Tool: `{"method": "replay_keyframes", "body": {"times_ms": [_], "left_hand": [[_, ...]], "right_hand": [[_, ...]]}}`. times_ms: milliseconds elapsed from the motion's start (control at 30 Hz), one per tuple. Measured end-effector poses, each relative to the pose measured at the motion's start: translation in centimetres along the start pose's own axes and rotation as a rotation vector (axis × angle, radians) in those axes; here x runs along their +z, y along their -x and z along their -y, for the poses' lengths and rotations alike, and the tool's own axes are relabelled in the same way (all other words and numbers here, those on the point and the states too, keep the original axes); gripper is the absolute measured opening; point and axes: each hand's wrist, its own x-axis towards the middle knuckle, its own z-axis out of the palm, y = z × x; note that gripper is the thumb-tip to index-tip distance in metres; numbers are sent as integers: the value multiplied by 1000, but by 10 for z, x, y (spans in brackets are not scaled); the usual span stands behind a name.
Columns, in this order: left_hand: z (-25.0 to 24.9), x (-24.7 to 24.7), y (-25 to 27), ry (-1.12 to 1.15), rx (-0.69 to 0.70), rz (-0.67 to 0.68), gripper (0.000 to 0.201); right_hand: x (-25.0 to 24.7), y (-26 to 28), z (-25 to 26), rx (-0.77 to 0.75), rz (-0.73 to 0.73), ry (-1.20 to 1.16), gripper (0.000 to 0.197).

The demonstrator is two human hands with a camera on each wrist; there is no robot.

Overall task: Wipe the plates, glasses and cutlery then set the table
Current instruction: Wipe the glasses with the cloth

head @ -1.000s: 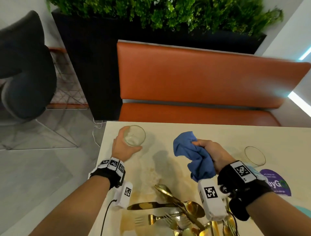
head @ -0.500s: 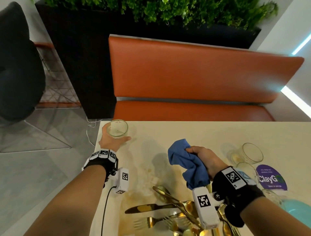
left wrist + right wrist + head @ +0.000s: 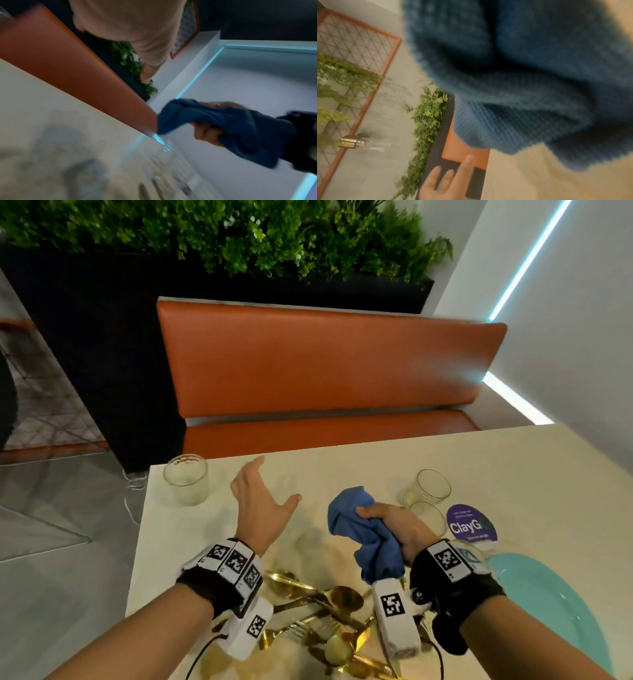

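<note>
A clear glass (image 3: 186, 479) stands upright alone at the far left corner of the cream table (image 3: 342, 470). My left hand (image 3: 263, 501) hovers to its right with straight, spread fingers and holds nothing. My right hand (image 3: 394, 529) grips a bunched blue cloth (image 3: 363, 529) above the table's middle; the cloth (image 3: 522, 74) fills the right wrist view and also shows in the left wrist view (image 3: 223, 128). Two more glasses (image 3: 432, 486) (image 3: 428, 517) stand right of the cloth. Gold cutlery (image 3: 329, 621) lies heaped between my wrists. A turquoise plate (image 3: 555, 601) sits at the near right.
A purple round sticker (image 3: 471, 523) lies on the table beside the glasses. An orange bench (image 3: 325, 361) runs along the table's far edge, with a dark planter of green plants (image 3: 239, 231) behind it. Grey floor lies to the left.
My left hand has let go of the glass at the far left corner and swung right with fingers spread. The right hand still holds the cloth; the view shifted right.
</note>
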Motion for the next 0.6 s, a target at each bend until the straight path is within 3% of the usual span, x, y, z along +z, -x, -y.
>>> {"method": "replay_keyframes", "body": {"times_ms": [200,333,467,600], "left_hand": [[-60,92,77,-4,35,588,65],[-85,148,120,-57,-41,889,77],[-100,189,137,-57,-120,916,85],[-103,226,141,-59,-231,786,106]], "right_hand": [[-90,38,5,-178,-82,-190,15],[-153,52,-4,-217,-174,-253,19],[-199,55,-22,-196,-226,-264,17],[-229,49,-42,-159,-314,-131,12]]}}
